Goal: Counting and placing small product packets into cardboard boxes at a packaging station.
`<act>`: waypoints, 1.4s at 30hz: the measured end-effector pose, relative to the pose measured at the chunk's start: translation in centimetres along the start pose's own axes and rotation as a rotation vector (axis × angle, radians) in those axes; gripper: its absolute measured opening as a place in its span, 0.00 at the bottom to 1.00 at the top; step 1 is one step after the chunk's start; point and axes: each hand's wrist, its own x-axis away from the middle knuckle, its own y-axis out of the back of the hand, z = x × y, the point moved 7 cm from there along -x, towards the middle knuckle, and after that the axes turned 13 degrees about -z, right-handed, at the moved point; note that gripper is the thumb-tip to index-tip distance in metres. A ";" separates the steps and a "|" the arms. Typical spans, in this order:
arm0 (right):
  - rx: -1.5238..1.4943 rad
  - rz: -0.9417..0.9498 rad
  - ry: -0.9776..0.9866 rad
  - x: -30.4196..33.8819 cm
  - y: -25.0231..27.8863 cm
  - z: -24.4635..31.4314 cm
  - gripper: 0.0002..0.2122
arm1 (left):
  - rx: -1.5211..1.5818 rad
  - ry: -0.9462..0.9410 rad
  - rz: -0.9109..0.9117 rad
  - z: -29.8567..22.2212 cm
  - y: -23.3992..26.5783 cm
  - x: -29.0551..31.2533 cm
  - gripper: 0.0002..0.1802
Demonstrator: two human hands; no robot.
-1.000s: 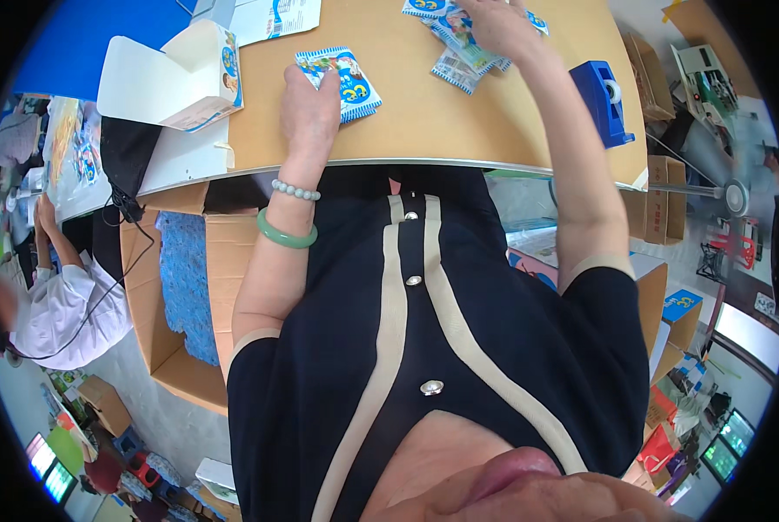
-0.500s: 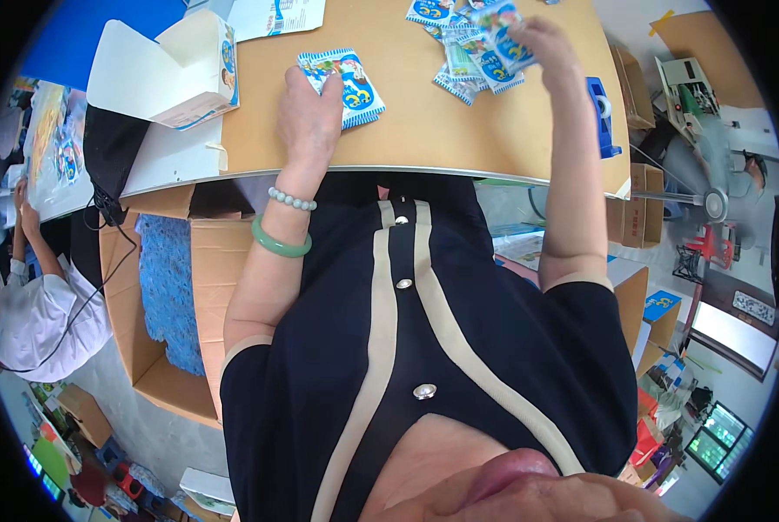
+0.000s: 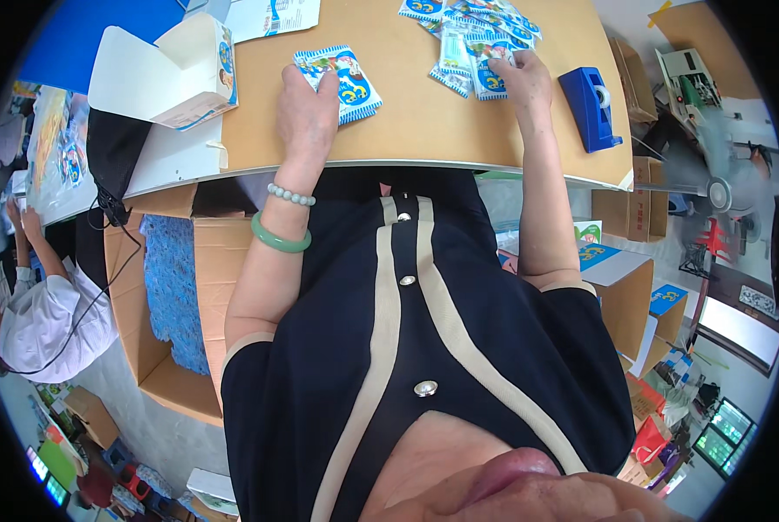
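My left hand is closed on a small stack of blue-and-white packets at the middle of the table. The thumb lies on top of the stack; the other fingers are mostly hidden. To the right, my right hand pinches one blue-and-white packet at its edge, at the near side of a loose pile of similar packets. Left of my left hand stands an open white carton with blue print, its flap raised.
A blue tape dispenser sits near the table's right edge. A flat white printed carton lies at the back. Below the table's left side is a cardboard box with blue material. Another person works at far left.
My right hand has come nearer and slightly left, with the packet now low at the pile's near side. The tape dispenser shows fully. My left hand has hardly moved.
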 end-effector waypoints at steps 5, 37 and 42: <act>-0.551 0.109 -0.080 0.0 0.1 -2.2 0.15 | -0.007 -0.011 -0.012 0.0 0.5 0.4 0.25; 0.355 -0.151 0.189 1.1 -1.7 3.0 0.29 | -0.218 0.037 -0.001 -2.2 1.7 1.8 0.34; -0.057 -0.101 0.145 2.2 -0.2 5.6 0.22 | -0.196 0.035 -0.022 -2.1 2.0 1.8 0.33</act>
